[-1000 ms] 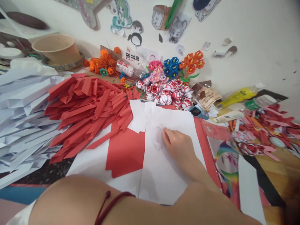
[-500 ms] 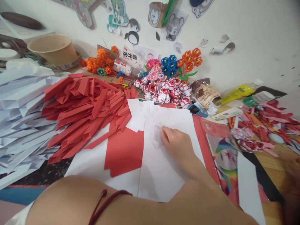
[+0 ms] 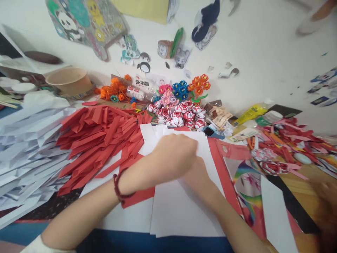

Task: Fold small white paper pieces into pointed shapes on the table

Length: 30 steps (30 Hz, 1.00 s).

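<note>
My left hand (image 3: pixel 175 156), with a dark red bracelet on its wrist, is over the white paper sheets (image 3: pixel 181 211), bent into a fist-like shape. Behind it, my right hand (image 3: pixel 196 172) is mostly covered, only its back edge and wrist showing. Whatever lies between the hands is hidden, and the fingers are blurred. A red sheet (image 3: pixel 142 197) lies left of the hands, partly under the left forearm. Small white paper pieces (image 3: pixel 147 137) rest at the sheets' upper left.
Folded red strips (image 3: pixel 100 140) and white strips (image 3: pixel 34 147) are piled at left. Red-and-white paper flowers (image 3: pixel 179 114) stand behind the sheets. A blue watch (image 3: pixel 210 131), a yellow bottle (image 3: pixel 250 114) and paper scraps (image 3: pixel 289 140) are at right.
My left hand has come in from below to meet my right hand, covering it and the small translucent piece it was touching. The view has tilted up, showing more wall.
</note>
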### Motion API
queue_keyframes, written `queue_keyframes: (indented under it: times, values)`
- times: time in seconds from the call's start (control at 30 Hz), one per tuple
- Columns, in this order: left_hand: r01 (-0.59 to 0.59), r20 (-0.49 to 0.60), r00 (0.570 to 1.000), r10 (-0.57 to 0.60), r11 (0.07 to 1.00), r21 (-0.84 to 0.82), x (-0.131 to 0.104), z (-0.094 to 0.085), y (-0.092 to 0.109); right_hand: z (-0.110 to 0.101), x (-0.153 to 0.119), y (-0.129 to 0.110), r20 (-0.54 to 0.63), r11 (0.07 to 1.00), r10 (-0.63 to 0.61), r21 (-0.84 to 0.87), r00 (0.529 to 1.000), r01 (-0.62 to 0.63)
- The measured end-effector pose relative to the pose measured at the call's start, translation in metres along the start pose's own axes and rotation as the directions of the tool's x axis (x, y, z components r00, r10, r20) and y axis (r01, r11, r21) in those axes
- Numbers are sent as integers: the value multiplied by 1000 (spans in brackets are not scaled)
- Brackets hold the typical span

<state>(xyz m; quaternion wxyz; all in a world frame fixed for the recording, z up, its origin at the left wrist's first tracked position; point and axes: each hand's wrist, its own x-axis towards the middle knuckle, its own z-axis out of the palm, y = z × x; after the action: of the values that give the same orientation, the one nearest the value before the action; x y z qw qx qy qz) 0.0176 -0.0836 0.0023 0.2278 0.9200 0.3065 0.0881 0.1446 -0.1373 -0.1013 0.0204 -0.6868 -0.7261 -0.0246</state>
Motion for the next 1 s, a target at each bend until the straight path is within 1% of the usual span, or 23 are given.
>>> queue_keyframes:
  times: [0.03, 0.07, 0.1, 0.17, 0.2, 0.23, 0.3, 0.37, 0.43, 0.5, 0.57, 0.6, 0.67, 0.73, 0.8, 0.83, 0.9, 0.93, 1.0]
  values:
    - [92, -57, 995, -84, 982, 167, 5, 1, -10, -2, 0, -1, -2, 1000, -8, -9, 1000, 8]
    - [170, -107, 984, -145, 944, 281, 9, 4, -20, -3, 1, -1, -5, 1000, -14, -15, 1000, 14]
    - [226, -136, 972, -190, 911, 344, 11, 10, -29, -4, 1, -2, -10, 1000, -15, -18, 1000, 14]
    - [287, -146, 957, -250, 879, 381, 12, 25, -46, -4, 1, -3, -16, 1000, -21, -23, 1000, 21]
    - [295, -121, 956, -269, 879, 374, 11, 33, -52, -4, 1, -3, -18, 999, -28, -25, 999, 27]
    - [299, -99, 954, -283, 885, 356, 10, 40, -56, -4, 0, -4, -17, 999, -31, -27, 999, 31]
    - [299, -90, 954, -285, 904, 307, 7, 52, -62, -3, 0, -4, -15, 999, -23, -23, 1000, 23]
    - [292, -95, 956, -276, 924, 246, 5, 59, -66, -2, -1, -4, -31, 1000, 2, 3, 1000, -2]
    - [273, -100, 960, -261, 951, 142, 3, 62, -70, -2, -1, -4, -74, 998, 39, 46, 997, -36]
    - [232, -107, 967, -230, 973, 5, 2, 62, -75, -2, 0, -3, -133, 992, 76, 107, 988, -62]
    - [171, -134, 973, -187, 978, -119, 1, 61, -79, -1, 2, 0, -186, 975, 122, 208, 975, -82]
    - [138, -153, 975, -163, 977, -165, 1, 61, -81, 1, 4, 2, -199, 954, 153, 286, 968, -92]
    - [87, -188, 973, -132, 970, -229, 0, 61, -84, 4, 8, 6, -181, 865, 214, 492, 960, -100]
    - [62, -206, 971, -122, 960, -274, 1, 63, -85, 7, 12, 9, -124, 704, 243, 705, 962, -87]
    - [50, -203, 972, -120, 946, -321, 2, 64, -87, 8, 15, 11, -71, 531, 234, 845, 970, -67]
    - [43, -200, 973, -119, 938, -345, 2, 63, -88, 8, 15, 12, -51, 460, 229, 886, 972, -62]
    - [43, -188, 974, -124, 921, -386, 2, 60, -90, 6, 15, 12, -26, 360, 234, 931, 972, -62]
    - [48, -178, 976, -130, 914, -404, 2, 57, -92, 5, 15, 12, -27, 329, 253, 942, 967, -60]
    - [56, -138, 982, -128, 898, -437, 1, 50, -95, 4, 14, 12, -62, 302, 326, 952, 943, -42]
